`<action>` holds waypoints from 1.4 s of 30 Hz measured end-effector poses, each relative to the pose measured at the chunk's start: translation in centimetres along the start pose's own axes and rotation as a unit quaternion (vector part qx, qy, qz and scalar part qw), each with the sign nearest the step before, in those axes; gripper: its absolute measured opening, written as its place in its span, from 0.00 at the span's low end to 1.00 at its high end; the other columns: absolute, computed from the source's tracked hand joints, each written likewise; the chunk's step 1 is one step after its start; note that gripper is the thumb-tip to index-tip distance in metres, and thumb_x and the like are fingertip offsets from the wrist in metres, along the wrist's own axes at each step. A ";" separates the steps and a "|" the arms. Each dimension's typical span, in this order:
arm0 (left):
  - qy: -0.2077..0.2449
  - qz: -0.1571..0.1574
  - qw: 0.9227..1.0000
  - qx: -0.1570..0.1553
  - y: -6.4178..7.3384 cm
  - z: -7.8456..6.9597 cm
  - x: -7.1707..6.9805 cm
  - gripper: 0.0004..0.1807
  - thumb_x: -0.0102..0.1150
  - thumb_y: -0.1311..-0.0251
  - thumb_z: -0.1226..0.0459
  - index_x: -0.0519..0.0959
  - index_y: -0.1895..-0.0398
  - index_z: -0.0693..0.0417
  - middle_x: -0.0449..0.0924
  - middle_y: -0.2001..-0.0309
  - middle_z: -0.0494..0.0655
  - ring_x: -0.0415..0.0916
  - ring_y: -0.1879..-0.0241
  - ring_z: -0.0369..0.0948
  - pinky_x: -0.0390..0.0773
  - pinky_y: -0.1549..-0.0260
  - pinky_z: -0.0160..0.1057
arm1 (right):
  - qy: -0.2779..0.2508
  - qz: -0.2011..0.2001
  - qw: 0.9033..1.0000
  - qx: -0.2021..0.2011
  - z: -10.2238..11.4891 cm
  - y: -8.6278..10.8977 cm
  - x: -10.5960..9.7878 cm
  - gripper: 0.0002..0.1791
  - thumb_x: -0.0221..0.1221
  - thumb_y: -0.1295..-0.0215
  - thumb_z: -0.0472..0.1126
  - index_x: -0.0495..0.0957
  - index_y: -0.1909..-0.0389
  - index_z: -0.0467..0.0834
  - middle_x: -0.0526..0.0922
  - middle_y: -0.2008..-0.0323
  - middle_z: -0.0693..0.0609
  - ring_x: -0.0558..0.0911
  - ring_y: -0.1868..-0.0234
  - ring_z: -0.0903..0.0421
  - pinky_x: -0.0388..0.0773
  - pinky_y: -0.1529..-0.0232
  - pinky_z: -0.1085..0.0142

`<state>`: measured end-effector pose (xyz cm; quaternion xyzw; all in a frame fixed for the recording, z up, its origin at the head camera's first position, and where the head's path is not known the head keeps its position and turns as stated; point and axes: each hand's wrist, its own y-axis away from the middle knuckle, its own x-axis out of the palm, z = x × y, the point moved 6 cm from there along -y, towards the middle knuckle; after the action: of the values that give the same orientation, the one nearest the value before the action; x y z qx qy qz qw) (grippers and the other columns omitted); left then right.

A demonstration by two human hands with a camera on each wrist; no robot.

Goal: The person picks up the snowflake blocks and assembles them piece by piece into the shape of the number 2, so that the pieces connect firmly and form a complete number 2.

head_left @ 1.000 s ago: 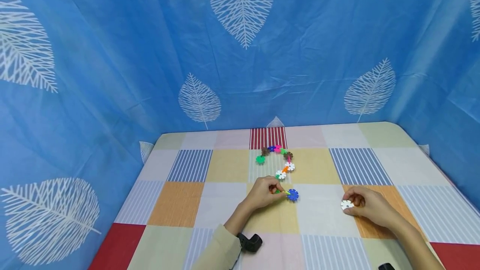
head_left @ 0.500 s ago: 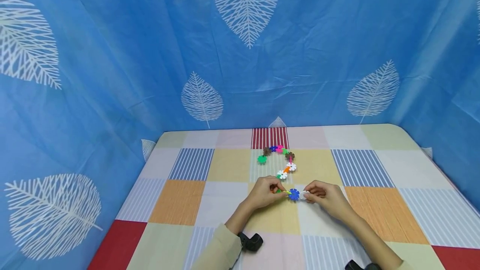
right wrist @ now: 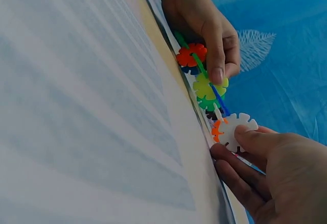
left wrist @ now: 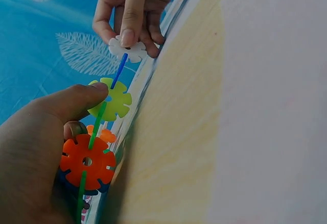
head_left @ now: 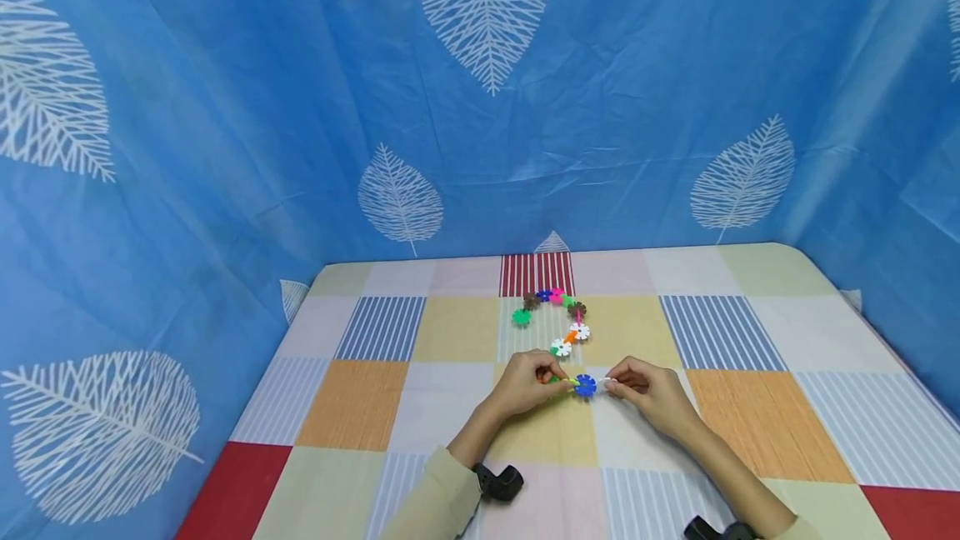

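In the head view my left hand (head_left: 528, 383) pinches a yellow-green notched disc (left wrist: 120, 102), part of a chain of snowflake discs. Below it, a green disc set edge-on (left wrist: 97, 126) and an orange-red disc (left wrist: 75, 152) show in the left wrist view. A blue disc (head_left: 585, 387) sticks out on the right of the yellow-green one. My right hand (head_left: 654, 394) pinches a white disc (right wrist: 232, 123) between thumb and fingers, its rim against or very near the blue disc's edge. Whether their slots are engaged, I cannot tell.
More joined discs curve across the patchwork tablecloth (head_left: 450, 407) beyond my left hand, among them a green disc (head_left: 521, 317), a brown disc (head_left: 577, 311) and a white disc (head_left: 561, 347). Their link to the held part is hidden. Behind the table hangs a blue leaf-print curtain (head_left: 600, 107).
My right hand has come leftward from the right with the white disc, up to the blue disc. The white disc has since turned edge-on to the head view. My left hand stays nearly still.
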<state>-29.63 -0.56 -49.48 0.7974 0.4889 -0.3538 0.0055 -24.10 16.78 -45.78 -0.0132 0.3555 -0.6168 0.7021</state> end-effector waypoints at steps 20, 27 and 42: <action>0.015 -0.009 1.000 0.004 0.0 0.1 0.1 0.06 0.69 0.52 0.66 0.80 0.79 0.55 0.65 0.83 0.36 0.59 0.81 0.28 0.61 0.81 0.24 | -0.056 -0.014 0.998 0.023 -1.4 0.5 0.2 0.08 0.63 0.51 0.22 0.74 0.76 0.36 0.82 0.75 0.42 0.83 0.72 0.56 0.79 0.71 0.72; 0.017 -0.007 1.000 0.013 0.1 0.0 0.1 0.06 0.69 0.52 0.67 0.80 0.79 0.56 0.65 0.83 0.36 0.59 0.80 0.28 0.61 0.80 0.24 | -0.074 -0.017 0.997 0.014 -1.2 0.3 0.7 0.09 0.63 0.53 0.23 0.74 0.77 0.35 0.82 0.75 0.40 0.82 0.74 0.56 0.78 0.73 0.72; -0.065 -0.002 0.996 0.056 0.1 -0.8 -0.4 0.06 0.71 0.54 0.63 0.81 0.78 0.53 0.67 0.84 0.33 0.60 0.81 0.25 0.62 0.78 0.22 | -0.051 -0.007 0.998 0.023 -4.5 0.7 1.9 0.09 0.65 0.51 0.28 0.76 0.74 0.43 0.84 0.72 0.48 0.82 0.69 0.61 0.78 0.69 0.73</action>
<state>-29.20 -0.67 -48.68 0.7707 0.4687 -0.4316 -0.0086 -25.84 17.15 -50.33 -0.0314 0.3049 -0.6283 0.7150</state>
